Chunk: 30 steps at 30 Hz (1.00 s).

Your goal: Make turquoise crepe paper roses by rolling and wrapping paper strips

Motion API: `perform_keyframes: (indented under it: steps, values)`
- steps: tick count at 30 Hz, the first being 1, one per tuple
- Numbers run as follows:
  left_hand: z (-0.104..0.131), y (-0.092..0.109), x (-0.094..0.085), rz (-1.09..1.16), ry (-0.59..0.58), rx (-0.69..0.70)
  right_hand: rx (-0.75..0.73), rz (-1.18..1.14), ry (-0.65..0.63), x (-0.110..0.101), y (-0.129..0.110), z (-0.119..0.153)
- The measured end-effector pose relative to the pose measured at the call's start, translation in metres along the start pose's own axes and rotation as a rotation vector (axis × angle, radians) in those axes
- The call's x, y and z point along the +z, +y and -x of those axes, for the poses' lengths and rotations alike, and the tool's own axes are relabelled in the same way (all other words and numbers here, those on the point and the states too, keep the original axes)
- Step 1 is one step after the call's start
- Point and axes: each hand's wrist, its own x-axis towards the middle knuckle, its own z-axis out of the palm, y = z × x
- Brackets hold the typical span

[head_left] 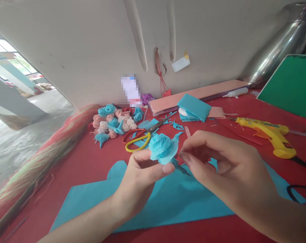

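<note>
My left hand (145,172) pinches a blue crepe-paper flower (161,145) between thumb and fingers, just under its ruffled head. Its twisted stem points down and right. Close to the flower's right side, my right hand (218,165) has its thumb and forefinger pressed together; whatever lies between those tips is too small or hidden to name. A large blue paper sheet (92,199) lies flat beneath both hands. Just beyond the flower rest scissors (138,139) with one red and one yellow handle, among blue paper scraps (177,126).
Finished paper flowers (114,123) in blue, pink and white are heaped at the back left. A yellow glue gun (269,130) lies at right. Folded blue paper (194,107) and a long pink paper pack (201,96) sit by the wall. A tasselled bundle (54,148) lines the left edge.
</note>
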Motion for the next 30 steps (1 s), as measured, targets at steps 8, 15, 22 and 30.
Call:
perform_keyframes:
  steps: [8, 15, 22, 30]
  values:
    - [0.001, -0.001, -0.002, 0.016, -0.044, -0.01, 0.23, -0.163, -0.113, 0.003, 0.002, -0.001]
    - [0.0, 0.0, -0.004, -0.013, -0.091, -0.009, 0.441, -0.461, -0.292, 0.001, 0.004, -0.004]
    - [-0.002, 0.001, -0.009, -0.084, -0.119, 0.004, 0.63, -0.67, -0.541, 0.001, 0.013, -0.005]
    - [-0.008, 0.016, -0.015, -0.501, 0.027, 0.333, 0.42, -0.261, -0.354, -0.012, 0.013, -0.017]
